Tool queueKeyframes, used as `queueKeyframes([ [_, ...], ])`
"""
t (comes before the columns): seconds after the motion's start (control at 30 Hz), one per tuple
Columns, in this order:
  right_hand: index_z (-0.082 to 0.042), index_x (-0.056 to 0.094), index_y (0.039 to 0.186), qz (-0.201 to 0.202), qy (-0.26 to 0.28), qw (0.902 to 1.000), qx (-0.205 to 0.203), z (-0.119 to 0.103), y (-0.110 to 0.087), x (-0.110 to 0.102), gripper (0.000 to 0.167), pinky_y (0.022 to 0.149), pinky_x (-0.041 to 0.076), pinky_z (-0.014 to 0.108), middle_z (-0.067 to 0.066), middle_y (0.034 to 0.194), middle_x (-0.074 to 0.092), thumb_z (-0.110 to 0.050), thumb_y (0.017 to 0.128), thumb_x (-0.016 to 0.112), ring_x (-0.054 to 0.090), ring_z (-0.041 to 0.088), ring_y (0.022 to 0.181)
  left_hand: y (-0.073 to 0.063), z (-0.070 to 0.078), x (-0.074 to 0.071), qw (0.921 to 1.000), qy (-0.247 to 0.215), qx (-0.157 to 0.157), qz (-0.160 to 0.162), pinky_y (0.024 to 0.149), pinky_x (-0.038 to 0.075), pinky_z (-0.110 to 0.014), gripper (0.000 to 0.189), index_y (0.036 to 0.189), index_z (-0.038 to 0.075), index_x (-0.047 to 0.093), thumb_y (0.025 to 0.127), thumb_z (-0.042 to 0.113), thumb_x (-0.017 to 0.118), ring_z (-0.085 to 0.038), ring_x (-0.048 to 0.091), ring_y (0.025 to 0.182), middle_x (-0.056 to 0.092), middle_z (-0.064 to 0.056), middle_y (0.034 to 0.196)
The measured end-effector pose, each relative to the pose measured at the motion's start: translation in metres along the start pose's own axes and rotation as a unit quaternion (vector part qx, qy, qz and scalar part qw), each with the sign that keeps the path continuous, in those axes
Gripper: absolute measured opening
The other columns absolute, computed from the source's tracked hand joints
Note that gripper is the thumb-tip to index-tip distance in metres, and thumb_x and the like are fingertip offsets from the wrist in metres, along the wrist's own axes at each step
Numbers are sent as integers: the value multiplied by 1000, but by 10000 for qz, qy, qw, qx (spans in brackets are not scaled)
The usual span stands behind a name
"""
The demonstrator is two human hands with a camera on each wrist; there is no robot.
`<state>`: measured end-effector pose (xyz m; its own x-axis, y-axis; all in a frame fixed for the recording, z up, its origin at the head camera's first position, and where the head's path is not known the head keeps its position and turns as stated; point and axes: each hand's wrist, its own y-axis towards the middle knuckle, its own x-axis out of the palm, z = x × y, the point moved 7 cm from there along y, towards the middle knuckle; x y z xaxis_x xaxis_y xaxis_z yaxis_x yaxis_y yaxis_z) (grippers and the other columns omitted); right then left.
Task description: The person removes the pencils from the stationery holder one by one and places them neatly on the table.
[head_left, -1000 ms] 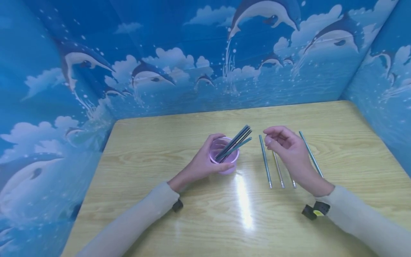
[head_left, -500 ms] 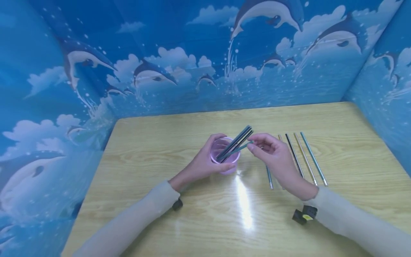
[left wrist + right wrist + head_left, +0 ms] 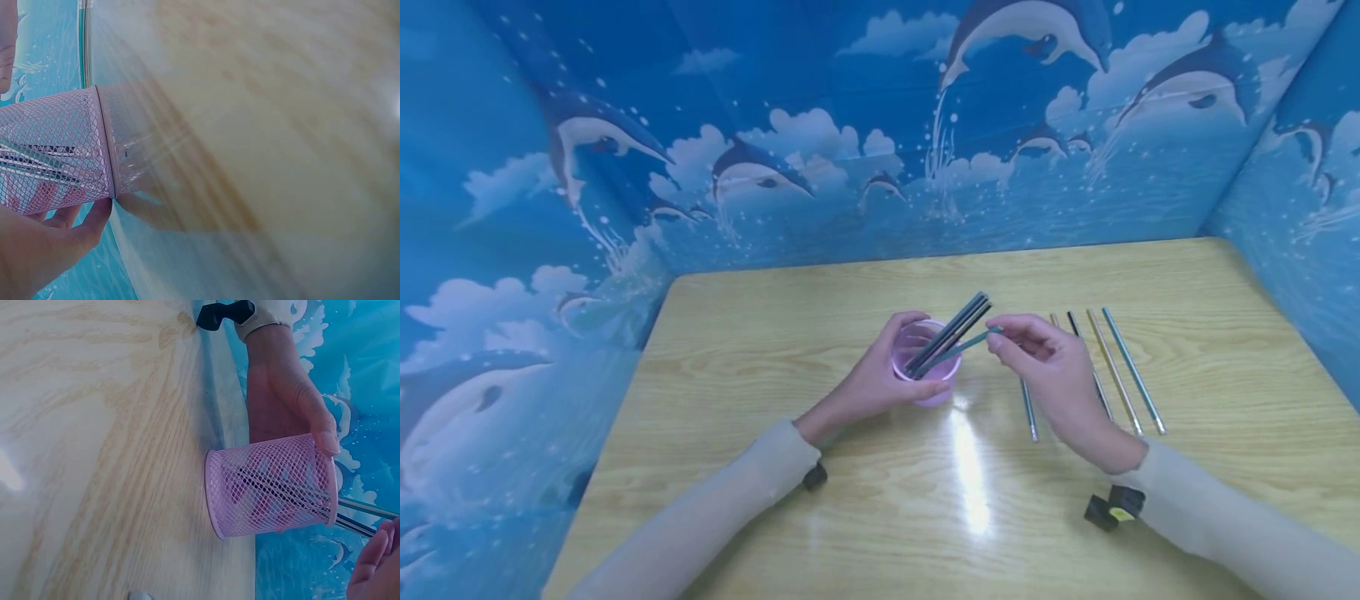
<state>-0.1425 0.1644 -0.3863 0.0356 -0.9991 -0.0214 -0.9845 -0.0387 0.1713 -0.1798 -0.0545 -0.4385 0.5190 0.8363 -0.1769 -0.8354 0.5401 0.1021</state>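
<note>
A pink mesh pencil cup (image 3: pixel 936 398) stands on the table, and my left hand (image 3: pixel 874 373) grips it, thumb on the near side and fingers around the far side. Inside lean several dark pencils (image 3: pixel 953 327), their ends sticking out to the upper right. One teal pencil (image 3: pixel 964 343) slants lower than the others, its outer end pinched between thumb and fingers of my right hand (image 3: pixel 1054 373) while the other end is inside the cup. In the right wrist view the mesh of the cup (image 3: pixel 272 487) shows the pencils through it.
To the right, several pencils lie side by side: a teal one (image 3: pixel 1029 412), a black one (image 3: pixel 1101 390), a gold one (image 3: pixel 1115 372) and another teal one (image 3: pixel 1133 370). My right hand partly covers some. A dolphin-print backdrop (image 3: pixel 820 208) borders the wooden table (image 3: pixel 760 333).
My right hand has moved left from above the lying pencils and taken hold of the teal pencil in the cup. Since then it has shifted slightly right. My left hand keeps its grip.
</note>
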Motion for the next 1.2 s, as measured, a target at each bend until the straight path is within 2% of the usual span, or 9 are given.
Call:
queueKeyframes([
  [0.13, 6, 73, 123, 104, 224, 9997, -67, -6, -1, -5, 23, 85, 62, 23, 9, 112, 77, -3, 103, 76, 73, 17, 96, 0, 0, 0, 10000, 20, -1, -2, 113, 52, -44, 92, 159, 20, 40, 86, 8, 94, -30, 62, 133, 61, -4, 146],
  [0.27, 4, 74, 123, 155, 429, 9986, -264, -14, -3, -10, 21, 89, 61, 23, 12, 115, 75, -2, 103, 75, 73, 17, 99, 0, -1, 0, 10000, 93, 6, 14, 114, 52, -44, 91, 157, 26, 41, 86, 8, 94, -28, 63, 133, 62, -1, 145],
  [0.57, 12, 68, 123, 72, 1073, 9899, -926, -33, -3, -15, 19, 100, 59, 31, 17, 118, 76, 7, 105, 67, 73, 26, 109, -1, -1, 0, 9999, 100, -14, 39, 115, 51, -48, 92, 158, 23, 41, 85, 9, 95, -30, 62, 134, 61, -2, 146],
  [0.7, 18, 63, 123, 192, 1869, 9751, -1177, -41, -2, -20, 18, 100, 61, 37, 23, 115, 75, 12, 106, 60, 74, 31, 110, -1, -2, 0, 10000, 56, -28, 36, 115, 50, -46, 91, 158, 23, 41, 85, 8, 94, -30, 62, 134, 61, -3, 146],
  [0.83, 22, 60, 123, 289, 2849, 9475, -1423, -49, 0, -27, 19, 99, 62, 40, 26, 113, 72, 18, 105, 54, 74, 35, 108, -1, -2, 0, 10000, 48, -29, 16, 115, 50, -46, 91, 158, 23, 41, 85, 8, 93, -30, 62, 134, 61, -4, 146],
  [0.93, 20, 60, 122, 383, 3260, 9330, -1476, -54, 2, -33, 18, 98, 63, 41, 26, 112, 70, 19, 106, 52, 73, 37, 107, 0, -2, 0, 9999, 94, -33, 11, 115, 50, -46, 92, 159, 22, 40, 85, 9, 94, -30, 62, 134, 61, -4, 147],
  [1.07, 20, 59, 123, 510, 3475, 9234, -1545, -58, 4, -43, 18, 94, 64, 41, 26, 110, 69, 19, 107, 51, 72, 37, 104, 0, -2, 0, 9999, 101, -55, 35, 115, 51, -46, 91, 158, 22, 41, 85, 10, 94, -30, 62, 134, 61, -3, 146],
  [1.2, 20, 57, 126, 586, 3514, 9204, -1612, -63, 6, -54, 20, 91, 65, 41, 27, 111, 67, 18, 107, 51, 70, 37, 104, -1, -2, -1, 9999, 120, -78, 61, 114, 51, -44, 89, 157, 25, 42, 86, 11, 94, -29, 62, 134, 61, 0, 145],
])
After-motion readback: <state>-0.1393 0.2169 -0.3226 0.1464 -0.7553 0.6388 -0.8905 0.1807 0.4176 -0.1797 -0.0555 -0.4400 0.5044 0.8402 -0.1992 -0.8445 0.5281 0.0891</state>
